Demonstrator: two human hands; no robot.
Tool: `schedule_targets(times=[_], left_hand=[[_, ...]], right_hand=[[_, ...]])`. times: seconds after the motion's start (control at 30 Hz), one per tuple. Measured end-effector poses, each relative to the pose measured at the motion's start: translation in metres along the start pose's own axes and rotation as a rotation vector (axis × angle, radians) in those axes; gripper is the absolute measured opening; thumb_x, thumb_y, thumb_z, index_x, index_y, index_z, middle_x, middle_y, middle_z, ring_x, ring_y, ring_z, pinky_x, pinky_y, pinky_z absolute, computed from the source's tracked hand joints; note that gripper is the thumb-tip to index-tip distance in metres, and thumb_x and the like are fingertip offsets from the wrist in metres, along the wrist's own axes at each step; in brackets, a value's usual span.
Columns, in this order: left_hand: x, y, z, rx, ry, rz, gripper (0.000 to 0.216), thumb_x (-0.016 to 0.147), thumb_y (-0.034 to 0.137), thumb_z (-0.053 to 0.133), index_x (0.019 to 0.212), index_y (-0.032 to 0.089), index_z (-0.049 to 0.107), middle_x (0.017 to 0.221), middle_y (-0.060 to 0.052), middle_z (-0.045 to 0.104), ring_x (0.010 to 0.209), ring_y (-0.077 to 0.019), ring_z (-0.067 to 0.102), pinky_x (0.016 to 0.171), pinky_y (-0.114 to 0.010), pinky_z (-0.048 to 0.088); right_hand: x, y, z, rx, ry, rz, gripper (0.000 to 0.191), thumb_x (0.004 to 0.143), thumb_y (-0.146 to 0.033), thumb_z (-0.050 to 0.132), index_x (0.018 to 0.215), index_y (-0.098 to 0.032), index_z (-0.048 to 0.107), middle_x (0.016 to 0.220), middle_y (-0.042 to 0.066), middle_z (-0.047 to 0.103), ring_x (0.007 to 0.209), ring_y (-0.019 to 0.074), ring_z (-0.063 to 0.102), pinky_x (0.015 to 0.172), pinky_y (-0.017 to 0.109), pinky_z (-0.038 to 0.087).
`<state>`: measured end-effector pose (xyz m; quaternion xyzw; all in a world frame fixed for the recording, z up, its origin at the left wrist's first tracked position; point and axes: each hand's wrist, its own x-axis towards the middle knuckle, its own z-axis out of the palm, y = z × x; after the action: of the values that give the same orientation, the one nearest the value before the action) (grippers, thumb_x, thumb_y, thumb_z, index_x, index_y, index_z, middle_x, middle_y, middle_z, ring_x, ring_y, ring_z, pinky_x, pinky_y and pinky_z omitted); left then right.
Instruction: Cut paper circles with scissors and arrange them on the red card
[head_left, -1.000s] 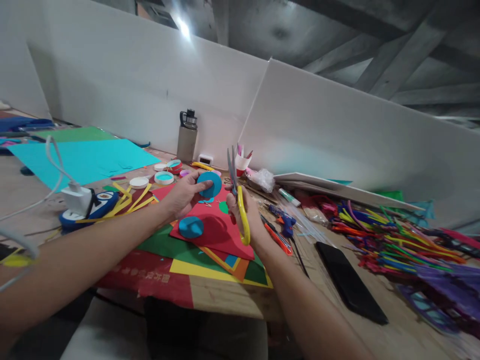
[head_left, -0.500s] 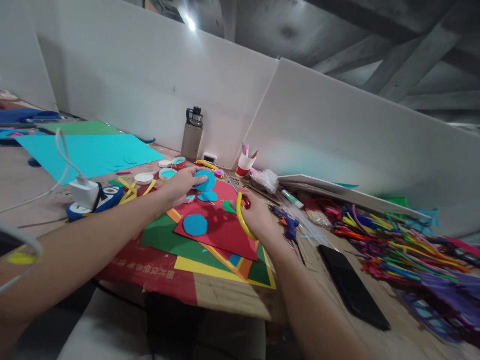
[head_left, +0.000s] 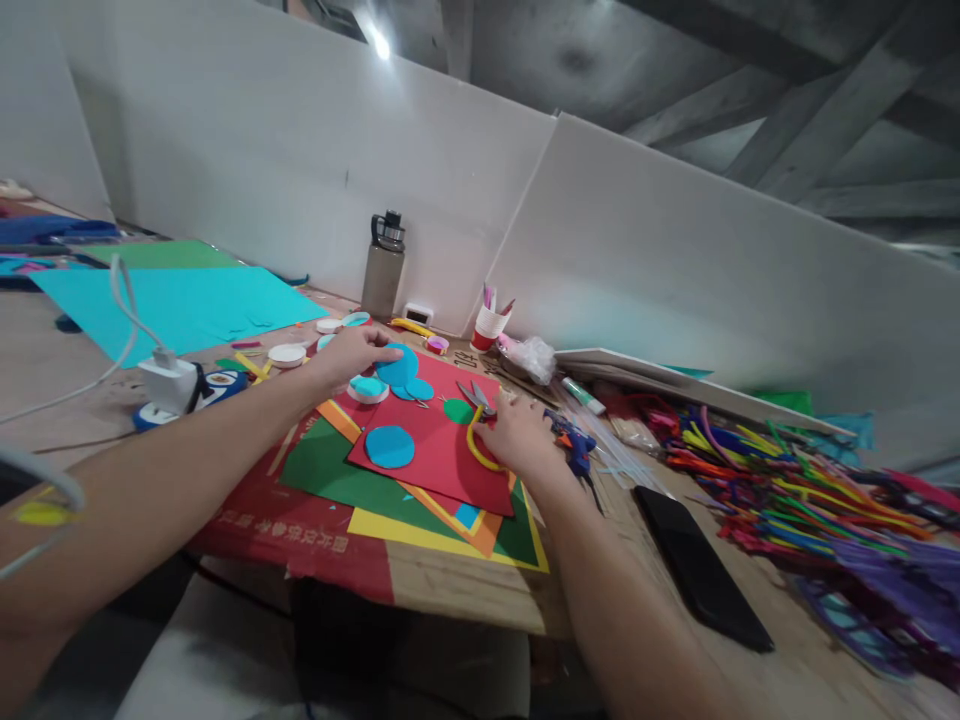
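My left hand point(head_left: 355, 358) pinches the edge of a blue paper circle point(head_left: 397, 368) between thumb and fingers, just above the red paper point(head_left: 442, 463). Close under it is a smaller blue paper piece point(head_left: 414, 389). Another blue paper circle point(head_left: 389, 447) lies flat nearer the front. Yellow-handled scissors point(head_left: 478, 432) rest on the red paper with their blades apart, beside a green paper circle point(head_left: 458, 410). My right hand point(head_left: 519, 428) is at their right side, fingers apart, its thumb side touching or very near the handle.
Green, orange and yellow sheets lie under the red paper. Small round tubs point(head_left: 367, 388) stand to the left. A glue gun point(head_left: 577, 448), a black phone point(head_left: 699, 568) and a heap of pipe cleaners point(head_left: 795, 500) lie to the right. A bottle point(head_left: 382, 270) stands behind.
My right hand has laid the scissors on the red paper and loosened its fingers from them. My left hand has moved slightly left and lower with the blue paper circle.
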<state>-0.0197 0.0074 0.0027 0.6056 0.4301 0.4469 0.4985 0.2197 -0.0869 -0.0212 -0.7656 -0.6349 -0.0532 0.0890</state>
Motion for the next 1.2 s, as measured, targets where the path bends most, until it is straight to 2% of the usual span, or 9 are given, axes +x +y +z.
schedule_targets(times=[0.1, 0.23, 0.5, 0.6, 0.67, 0.73, 0.83, 0.97, 1.2], left_hand=[[-0.003, 0.001, 0.002, 0.085, -0.110, 0.036, 0.026, 0.067, 0.030, 0.077, 0.082, 0.014, 0.064, 0.062, 0.001, 0.058, 0.048, -0.0084, 0.048, 0.043, -0.022, 0.035], [-0.009, 0.001, 0.008, 0.178, -0.200, 0.109, 0.025, 0.069, 0.034, 0.075, 0.080, 0.015, 0.063, 0.067, 0.000, 0.060, 0.056, -0.0100, 0.054, 0.048, -0.022, 0.040], [-0.011, -0.002, 0.010, 0.160, -0.261, 0.140, 0.028, 0.075, 0.043, 0.070, 0.079, 0.016, 0.064, 0.066, -0.003, 0.061, 0.051, -0.0116, 0.052, 0.046, -0.024, 0.039], [-0.002, -0.004, 0.002, 0.220, -0.114, 0.194, 0.031, 0.081, 0.047, 0.062, 0.070, 0.017, 0.063, 0.064, -0.004, 0.060, 0.055, -0.0145, 0.054, 0.049, -0.024, 0.039], [0.003, -0.005, -0.006, 0.447, 0.073, 0.250, 0.024, 0.077, 0.038, 0.068, 0.065, 0.019, 0.061, 0.067, -0.006, 0.063, 0.069, -0.0193, 0.059, 0.058, -0.025, 0.042], [0.005, -0.007, -0.012, 0.737, 0.156, 0.214, 0.017, 0.071, 0.028, 0.072, 0.064, 0.019, 0.059, 0.075, -0.010, 0.066, 0.084, -0.0264, 0.063, 0.068, -0.027, 0.043], [0.003, -0.010, -0.016, 1.040, 0.097, 0.087, 0.011, 0.068, 0.021, 0.071, 0.068, 0.016, 0.061, 0.087, -0.019, 0.069, 0.100, -0.0375, 0.063, 0.079, -0.034, 0.044], [0.001, -0.014, -0.013, 1.137, 0.061, 0.012, 0.012, 0.065, 0.015, 0.071, 0.064, 0.014, 0.059, 0.088, -0.025, 0.068, 0.102, -0.0438, 0.063, 0.083, -0.040, 0.044], [-0.007, -0.002, 0.000, 1.095, 0.110, 0.083, 0.005, 0.070, 0.013, 0.062, 0.071, 0.018, 0.059, 0.077, -0.017, 0.067, 0.090, -0.0357, 0.065, 0.076, -0.036, 0.044]], right_hand=[[-0.007, -0.021, -0.002, 0.265, 0.140, -0.251, 0.071, 0.082, -0.041, 0.067, 0.145, -0.018, 0.041, 0.135, 0.019, 0.050, 0.127, 0.0344, 0.045, 0.104, 0.051, 0.039], [-0.009, -0.052, -0.007, 0.501, 0.106, -0.438, 0.089, 0.078, -0.039, 0.072, 0.152, -0.023, 0.024, 0.143, 0.015, 0.042, 0.134, 0.0289, 0.040, 0.109, 0.046, 0.038], [0.001, -0.070, -0.012, 0.543, 0.095, -0.481, 0.043, 0.079, -0.023, 0.069, 0.120, -0.018, 0.057, 0.113, 0.010, 0.059, 0.103, 0.0235, 0.058, 0.091, 0.040, 0.049], [0.006, -0.066, -0.002, 0.597, 0.147, -0.421, 0.039, 0.076, -0.025, 0.070, 0.113, -0.018, 0.060, 0.108, 0.009, 0.059, 0.097, 0.0224, 0.058, 0.088, 0.039, 0.050], [0.008, -0.061, 0.006, 0.615, 0.146, -0.384, 0.035, 0.076, -0.029, 0.071, 0.107, -0.018, 0.062, 0.103, 0.008, 0.059, 0.093, 0.0214, 0.058, 0.086, 0.038, 0.050], [0.010, -0.055, 0.013, 0.620, 0.135, -0.359, 0.036, 0.076, -0.032, 0.072, 0.107, -0.017, 0.063, 0.103, 0.008, 0.059, 0.094, 0.0214, 0.058, 0.087, 0.037, 0.050], [0.011, -0.048, 0.017, 0.630, 0.122, -0.338, 0.048, 0.075, -0.033, 0.073, 0.117, -0.016, 0.060, 0.110, 0.010, 0.058, 0.101, 0.0221, 0.057, 0.089, 0.037, 0.049], [0.010, -0.047, 0.018, 0.648, 0.114, -0.336, 0.047, 0.075, -0.035, 0.073, 0.117, -0.017, 0.061, 0.109, 0.010, 0.059, 0.100, 0.0213, 0.058, 0.088, 0.037, 0.050], [0.004, -0.056, 0.016, 0.740, 0.211, -0.372, 0.058, 0.076, -0.033, 0.074, 0.128, -0.016, 0.055, 0.115, 0.012, 0.061, 0.099, 0.0228, 0.060, 0.086, 0.039, 0.053]])
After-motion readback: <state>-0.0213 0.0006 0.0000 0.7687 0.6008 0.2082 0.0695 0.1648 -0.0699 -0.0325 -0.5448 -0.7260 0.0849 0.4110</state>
